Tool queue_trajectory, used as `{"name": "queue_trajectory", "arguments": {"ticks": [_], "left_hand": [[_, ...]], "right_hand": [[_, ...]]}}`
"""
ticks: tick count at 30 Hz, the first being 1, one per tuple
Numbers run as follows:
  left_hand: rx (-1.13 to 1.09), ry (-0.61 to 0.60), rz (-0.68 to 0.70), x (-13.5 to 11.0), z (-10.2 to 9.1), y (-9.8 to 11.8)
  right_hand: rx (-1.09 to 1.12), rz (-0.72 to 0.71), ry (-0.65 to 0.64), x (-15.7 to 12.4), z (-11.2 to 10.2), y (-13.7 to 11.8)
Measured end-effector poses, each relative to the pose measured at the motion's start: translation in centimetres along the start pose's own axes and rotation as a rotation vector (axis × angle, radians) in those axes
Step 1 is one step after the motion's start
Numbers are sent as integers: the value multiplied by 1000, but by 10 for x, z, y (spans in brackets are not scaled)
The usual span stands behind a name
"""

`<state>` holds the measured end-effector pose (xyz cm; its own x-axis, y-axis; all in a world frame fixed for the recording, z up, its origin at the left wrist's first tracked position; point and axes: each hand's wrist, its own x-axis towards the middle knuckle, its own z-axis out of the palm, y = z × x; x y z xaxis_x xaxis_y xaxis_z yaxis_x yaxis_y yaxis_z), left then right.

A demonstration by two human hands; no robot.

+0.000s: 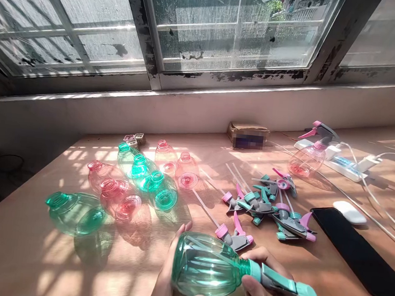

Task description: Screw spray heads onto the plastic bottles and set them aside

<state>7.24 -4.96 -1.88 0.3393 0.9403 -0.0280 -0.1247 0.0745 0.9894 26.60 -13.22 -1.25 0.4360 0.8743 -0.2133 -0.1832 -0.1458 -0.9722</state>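
Note:
A clear green spray bottle (208,266) lies sideways between my two hands near the table's front edge. My left hand (169,274) is wrapped round its body, thumb below and fingertips behind the base. With my right hand (268,283) I grip the teal collar of the grey-and-teal trigger sprayer (285,282) at the bottle's neck. A thin dip tube runs inside the bottle. Just behind lies a loose pink-and-grey trigger sprayer (233,236). Beyond it is a pile of pink and teal trigger sprayers (265,202) with their tubes.
Several open green bottles (74,211) and pink bottles (120,199) stand at the left. An assembled pink spray bottle (307,157) stands back right by a power strip (346,165) with cables. A black phone (347,251), white earbud case (350,212) and cardboard box (248,136) also lie there.

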Motion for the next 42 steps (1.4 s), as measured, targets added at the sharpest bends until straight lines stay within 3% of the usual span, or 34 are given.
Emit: {"name": "queue_trajectory", "arguments": {"ticks": [4,12,15,19,26,32,38,42], "left_hand": [[92,12,54,-6,-1,-2],[-42,-61,-27,0,-18,0],[26,-19,-34,0,-15,-4],[113,-17,-52,-4,-15,-11],[38,-176,-130,1,-28,-7],[186,-139,-87,-1,-22,-4],[69,-166,-120,0,-25,-5],[111,-166,-111,2,-21,2]], "right_hand": [[3,-41,67,-1,-2,5],[-39,-134,78,5,6,7],[-50,-121,87,7,2,11],[5,-52,-29,6,-10,12],[40,-49,-139,7,-18,17],[108,-31,-44,6,-12,21],[18,-16,-43,3,-8,13],[40,-13,-17,5,-4,11]]}}
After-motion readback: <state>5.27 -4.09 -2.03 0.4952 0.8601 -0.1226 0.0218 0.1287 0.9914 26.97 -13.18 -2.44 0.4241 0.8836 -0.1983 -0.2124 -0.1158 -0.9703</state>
